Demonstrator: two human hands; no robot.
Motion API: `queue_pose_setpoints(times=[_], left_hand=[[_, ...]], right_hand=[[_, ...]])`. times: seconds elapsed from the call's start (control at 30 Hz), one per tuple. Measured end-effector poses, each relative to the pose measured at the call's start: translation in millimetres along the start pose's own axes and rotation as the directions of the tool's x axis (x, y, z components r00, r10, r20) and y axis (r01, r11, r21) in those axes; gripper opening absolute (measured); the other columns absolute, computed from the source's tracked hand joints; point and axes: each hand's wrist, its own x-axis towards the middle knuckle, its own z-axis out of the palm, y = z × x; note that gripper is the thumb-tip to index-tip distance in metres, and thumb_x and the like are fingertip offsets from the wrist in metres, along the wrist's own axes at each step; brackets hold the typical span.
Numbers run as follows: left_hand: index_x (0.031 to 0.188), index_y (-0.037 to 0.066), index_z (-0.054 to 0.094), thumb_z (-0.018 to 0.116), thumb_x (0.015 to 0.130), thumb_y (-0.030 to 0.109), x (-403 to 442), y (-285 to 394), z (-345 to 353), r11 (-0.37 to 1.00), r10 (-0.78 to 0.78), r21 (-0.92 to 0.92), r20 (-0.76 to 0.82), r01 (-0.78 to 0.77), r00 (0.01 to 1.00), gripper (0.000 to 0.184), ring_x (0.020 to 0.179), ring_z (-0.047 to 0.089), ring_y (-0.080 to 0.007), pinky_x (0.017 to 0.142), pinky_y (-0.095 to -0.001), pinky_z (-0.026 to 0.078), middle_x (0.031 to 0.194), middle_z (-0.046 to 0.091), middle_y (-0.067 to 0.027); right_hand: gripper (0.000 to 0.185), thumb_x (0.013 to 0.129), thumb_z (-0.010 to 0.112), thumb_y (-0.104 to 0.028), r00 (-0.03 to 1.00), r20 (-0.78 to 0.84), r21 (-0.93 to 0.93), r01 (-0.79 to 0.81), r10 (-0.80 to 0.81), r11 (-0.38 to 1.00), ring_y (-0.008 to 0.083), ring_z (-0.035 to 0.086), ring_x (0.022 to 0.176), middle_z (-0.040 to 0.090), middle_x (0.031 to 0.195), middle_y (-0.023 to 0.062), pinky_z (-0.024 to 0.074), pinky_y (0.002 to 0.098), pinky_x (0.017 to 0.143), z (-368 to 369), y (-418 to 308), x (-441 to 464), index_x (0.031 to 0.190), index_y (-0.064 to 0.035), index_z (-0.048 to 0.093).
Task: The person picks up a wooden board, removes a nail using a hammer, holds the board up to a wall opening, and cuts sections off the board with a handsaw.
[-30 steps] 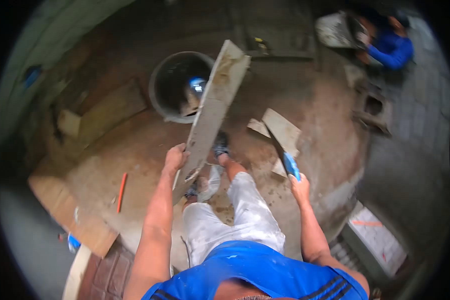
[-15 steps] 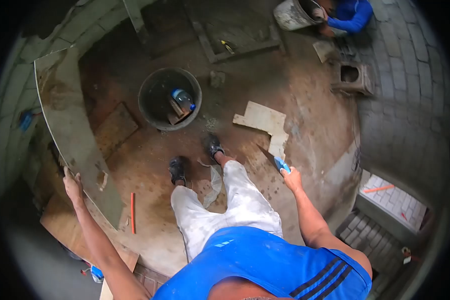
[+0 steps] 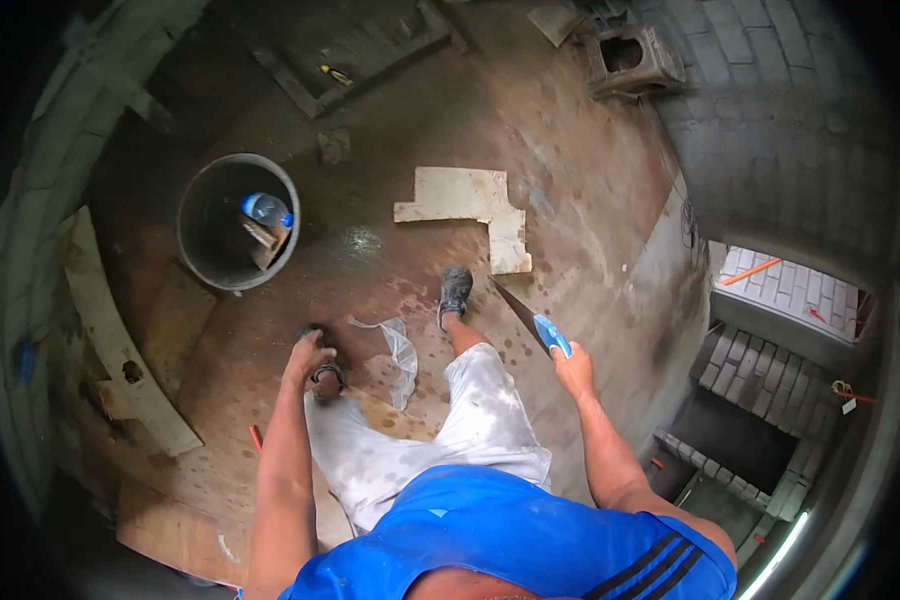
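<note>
My right hand [image 3: 573, 368] is closed round the blue handle of a handsaw [image 3: 522, 316]. The dark blade slants up and left, its tip near an L-shaped piece of pale board [image 3: 460, 195] on the floor. My left hand [image 3: 310, 356] hangs over my left shoe, fingers loosely bent, with nothing seen in it. Left of it, a long pale board [image 3: 110, 310] with a hole near its lower end lies along the wall side. A thin clear plastic strip [image 3: 400, 350] rests on the floor between my feet.
A round bucket [image 3: 184, 225] holding a plastic bottle [image 3: 266, 209] and scraps stands ahead left. A hollow concrete block [image 3: 660, 60] sits by the right wall. Far ahead, a frame [image 3: 310, 105] lies on the floor. A window opening [image 3: 790, 285] is at right.
My left hand has let go of the long board's edge and come in toward my left foot. The board now lies lower. My view has turned right, and the saw stays in my right hand.
</note>
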Motion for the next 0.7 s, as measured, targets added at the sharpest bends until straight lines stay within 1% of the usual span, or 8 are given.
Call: queue_pose_setpoints(times=[0.17,0.23,0.33,0.37,0.47,0.57,0.63,0.7], left_hand=[[0.137,0.0,0.055,0.078,0.075,0.023,153,45,53,0.958,0.047,0.286,-0.156,0.0,0.987,0.07,0.121,0.06,-0.0418,0.101,-0.0453,0.05,0.129,0.061,-0.0288],[0.139,0.004,0.053,0.072,0.079,0.019,218,83,65,0.873,-0.038,0.474,-0.175,0.118,0.984,0.065,0.118,0.06,-0.0437,0.099,-0.0473,0.052,0.13,0.06,-0.0278],[0.143,0.005,0.046,0.058,0.083,0.002,354,61,115,0.803,0.217,0.594,-0.366,0.048,0.905,0.062,0.125,0.053,-0.0442,0.098,-0.053,0.05,0.142,0.049,-0.0249],[0.145,0.005,0.044,0.053,0.086,0.002,354,120,116,0.755,0.215,0.654,-0.327,0.056,0.92,0.06,0.132,0.047,-0.0412,0.102,-0.0532,0.048,0.147,0.044,-0.0228],[0.149,0.007,0.038,0.059,0.086,0.006,429,145,145,0.635,0.453,0.769,-0.29,-0.077,0.843,0.067,0.142,0.038,-0.04,0.106,-0.0639,0.039,0.157,0.038,-0.0129],[0.148,0.007,0.038,0.06,0.086,0.009,457,172,184,0.599,0.406,0.789,-0.155,-0.134,0.901,0.066,0.14,0.041,-0.0397,0.106,-0.0632,0.04,0.156,0.038,-0.0139],[0.135,0.008,0.055,0.065,0.086,0.017,462,182,201,0.657,0.162,0.754,-0.171,0.023,0.972,0.051,0.135,0.045,-0.0405,0.105,-0.0614,0.041,0.145,0.052,-0.0155],[0.113,0.01,0.071,0.07,0.083,0.024,464,162,222,0.522,0.066,0.853,-0.01,-0.026,0.998,0.033,0.117,0.06,-0.0386,0.094,-0.0549,0.05,0.121,0.067,-0.0169]], right_hand=[[0.037,0.089,0.067,-0.035,0.99,0.094,0.049,-0.11,0.105,0.993,0.0417,0.068,0.08,0.069,0.084,0.0256,0.0509,0.0472,0.073,56,101,65,0.094,0.0021,0.067],[0.036,0.089,0.067,-0.033,0.989,0.104,0.05,-0.108,0.103,0.993,0.0372,0.067,0.072,0.067,0.076,0.0222,0.0502,0.0459,0.069,75,147,84,0.088,0.0032,0.064],[0.035,0.089,0.068,-0.031,0.914,0.272,0.016,-0.317,0.301,0.948,0.0399,0.068,0.076,0.068,0.08,0.0223,0.0527,0.045,0.071,102,235,80,0.095,0.0031,0.065],[0.035,0.089,0.068,-0.031,0.899,0.282,0.001,-0.35,0.335,0.937,0.0399,0.068,0.076,0.068,0.08,0.0223,0.0527,0.045,0.071,101,246,74,0.095,0.0031,0.065],[0.036,0.088,0.067,-0.032,0.764,0.392,-0.021,-0.55,0.513,0.835,0.0408,0.068,0.076,0.068,0.079,0.0218,0.0534,0.0462,0.072,91,264,52,0.094,0.0029,0.065],[0.04,0.087,0.068,-0.037,0.581,0.487,-0.075,-0.716,0.652,0.694,0.0429,0.068,0.08,0.069,0.082,0.0235,0.054,0.0484,0.074,114,329,5,0.095,0.0022,0.065],[0.041,0.086,0.068,-0.038,0.731,0.406,-0.165,-0.531,0.548,0.831,0.0292,0.067,0.064,0.066,0.071,0.0154,0.0527,0.0447,0.061,138,370,-28,0.082,0.0018,0.062],[0.041,0.086,0.069,-0.039,0.779,0.371,-0.137,-0.494,0.506,0.859,0.028,0.068,0.063,0.066,0.072,0.015,0.0534,0.0441,0.061,151,377,-45,0.082,0.0012,0.063]])
